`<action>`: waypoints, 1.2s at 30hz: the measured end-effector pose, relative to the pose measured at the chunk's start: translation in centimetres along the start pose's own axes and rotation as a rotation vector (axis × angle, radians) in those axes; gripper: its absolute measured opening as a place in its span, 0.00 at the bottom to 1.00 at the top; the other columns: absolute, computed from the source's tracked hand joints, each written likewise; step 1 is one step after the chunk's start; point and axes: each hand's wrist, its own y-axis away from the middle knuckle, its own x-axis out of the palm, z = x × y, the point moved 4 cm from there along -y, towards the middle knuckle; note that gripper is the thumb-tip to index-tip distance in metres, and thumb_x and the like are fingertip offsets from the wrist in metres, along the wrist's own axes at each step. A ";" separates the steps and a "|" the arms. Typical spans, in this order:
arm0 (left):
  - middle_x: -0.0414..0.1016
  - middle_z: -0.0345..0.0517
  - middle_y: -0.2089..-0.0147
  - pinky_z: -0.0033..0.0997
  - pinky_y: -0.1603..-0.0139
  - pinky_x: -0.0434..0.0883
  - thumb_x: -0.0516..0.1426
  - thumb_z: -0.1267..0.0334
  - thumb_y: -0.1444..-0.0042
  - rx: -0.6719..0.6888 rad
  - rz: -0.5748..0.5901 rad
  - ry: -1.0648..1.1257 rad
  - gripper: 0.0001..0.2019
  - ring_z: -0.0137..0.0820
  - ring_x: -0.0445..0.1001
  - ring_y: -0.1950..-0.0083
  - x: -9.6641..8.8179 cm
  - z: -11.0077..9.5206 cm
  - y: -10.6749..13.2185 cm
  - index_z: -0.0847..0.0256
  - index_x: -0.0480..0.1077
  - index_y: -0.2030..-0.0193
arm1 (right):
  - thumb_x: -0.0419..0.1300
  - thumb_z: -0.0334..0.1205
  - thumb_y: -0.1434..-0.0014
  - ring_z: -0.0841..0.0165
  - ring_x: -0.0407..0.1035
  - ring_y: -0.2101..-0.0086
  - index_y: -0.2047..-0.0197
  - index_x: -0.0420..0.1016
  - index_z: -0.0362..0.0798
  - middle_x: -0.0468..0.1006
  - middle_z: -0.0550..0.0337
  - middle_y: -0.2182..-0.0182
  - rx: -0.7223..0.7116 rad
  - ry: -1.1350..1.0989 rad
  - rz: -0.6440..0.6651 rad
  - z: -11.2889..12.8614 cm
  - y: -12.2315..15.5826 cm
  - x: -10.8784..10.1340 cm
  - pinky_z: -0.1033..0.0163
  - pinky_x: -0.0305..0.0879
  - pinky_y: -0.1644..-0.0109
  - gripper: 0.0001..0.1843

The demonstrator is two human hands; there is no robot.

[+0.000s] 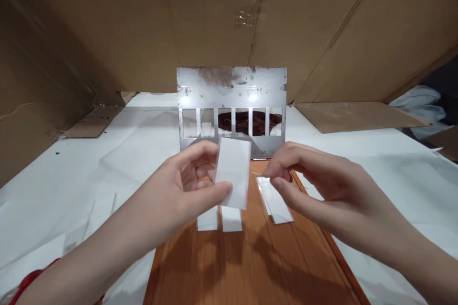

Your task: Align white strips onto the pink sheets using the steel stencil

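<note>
My left hand [195, 178] pinches a white card [234, 167] with a clear, film-like edge, holding it upright above the wooden board [250, 267]. To the right of the card, my right hand [311, 174] has its thumb and index finger drawn close together; whatever sits between them is too small to make out. Under its fingertips, white strips [279, 205] lie overlapped on the board. Two more white pieces, one on the left [207, 219] and one on the right [232, 219], rest below the held card, their upper parts hidden.
Behind the hands stands a stained metal plate [232, 88] with a row of rectangular openings. Dark red cloth [241, 121] shows through them. Brown cardboard walls [214, 19] enclose the back and sides. White sheeting [375, 171] covers the table around the board.
</note>
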 end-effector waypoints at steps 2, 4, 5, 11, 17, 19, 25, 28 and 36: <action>0.76 0.35 0.57 0.29 0.53 0.71 0.66 0.54 0.38 -0.011 -0.003 0.008 0.09 0.32 0.76 0.54 0.0 -0.1 0.0 0.49 0.74 0.54 | 0.62 0.35 0.31 0.72 0.70 0.65 0.60 0.76 0.56 0.77 0.68 0.66 0.004 0.011 -0.015 -0.1 0.1 -0.1 0.65 0.66 0.60 0.06; 0.76 0.34 0.57 0.29 0.53 0.71 0.67 0.55 0.39 -0.020 -0.006 0.012 0.10 0.31 0.76 0.54 0.0 -0.1 0.1 0.49 0.74 0.54 | 0.62 0.34 0.31 0.72 0.70 0.66 0.60 0.76 0.57 0.76 0.68 0.67 0.004 0.008 0.002 0.0 0.2 0.0 0.65 0.66 0.61 0.07; 0.76 0.34 0.57 0.28 0.53 0.71 0.67 0.56 0.40 -0.022 -0.010 0.010 0.10 0.30 0.75 0.55 0.0 -0.1 0.1 0.49 0.74 0.54 | 0.61 0.33 0.32 0.73 0.70 0.66 0.60 0.76 0.57 0.75 0.69 0.67 0.000 0.004 0.022 0.1 0.3 0.1 0.66 0.66 0.62 0.07; 0.75 0.33 0.58 0.29 0.53 0.71 0.68 0.57 0.42 -0.022 -0.011 0.016 0.10 0.29 0.72 0.59 -0.1 -0.1 0.3 0.48 0.74 0.55 | 0.61 0.30 0.33 0.75 0.68 0.67 0.60 0.75 0.57 0.74 0.71 0.67 -0.006 -0.002 0.069 0.4 0.2 0.3 0.68 0.65 0.63 0.10; 0.78 0.34 0.55 0.28 0.51 0.72 0.67 0.62 0.43 -0.018 -0.016 0.034 0.12 0.30 0.76 0.55 -0.2 -0.1 0.2 0.48 0.75 0.53 | 0.60 0.31 0.32 0.76 0.68 0.67 0.62 0.74 0.56 0.74 0.71 0.68 0.001 -0.012 0.063 0.2 0.1 0.2 0.69 0.65 0.63 0.09; 0.79 0.33 0.55 0.27 0.51 0.72 0.68 0.63 0.44 -0.026 -0.003 0.055 0.14 0.30 0.77 0.55 -0.2 -0.1 0.2 0.48 0.76 0.52 | 0.60 0.30 0.33 0.75 0.68 0.67 0.61 0.75 0.57 0.74 0.71 0.67 -0.003 -0.015 0.071 0.2 0.1 0.3 0.69 0.65 0.63 0.10; 0.80 0.33 0.56 0.25 0.53 0.73 0.69 0.62 0.45 -0.014 0.007 0.091 0.14 0.30 0.78 0.55 0.0 -0.3 0.1 0.49 0.77 0.52 | 0.61 0.31 0.32 0.75 0.69 0.66 0.60 0.75 0.57 0.75 0.71 0.67 0.005 -0.004 0.097 0.2 0.0 0.5 0.68 0.66 0.60 0.09; 0.82 0.36 0.51 0.27 0.50 0.75 0.70 0.58 0.42 0.002 0.030 0.083 0.15 0.32 0.80 0.51 0.0 0.0 0.0 0.49 0.77 0.49 | 0.61 0.30 0.32 0.75 0.70 0.65 0.59 0.75 0.57 0.77 0.71 0.65 0.000 0.002 0.124 0.2 -0.1 0.7 0.69 0.67 0.60 0.09; 0.82 0.37 0.50 0.31 0.50 0.75 0.69 0.48 0.39 -0.019 0.025 0.036 0.17 0.33 0.80 0.52 -0.1 0.1 0.2 0.46 0.77 0.47 | 0.62 0.31 0.33 0.76 0.72 0.64 0.61 0.74 0.55 0.79 0.72 0.64 0.013 0.006 0.164 0.4 0.3 0.6 0.70 0.69 0.58 0.08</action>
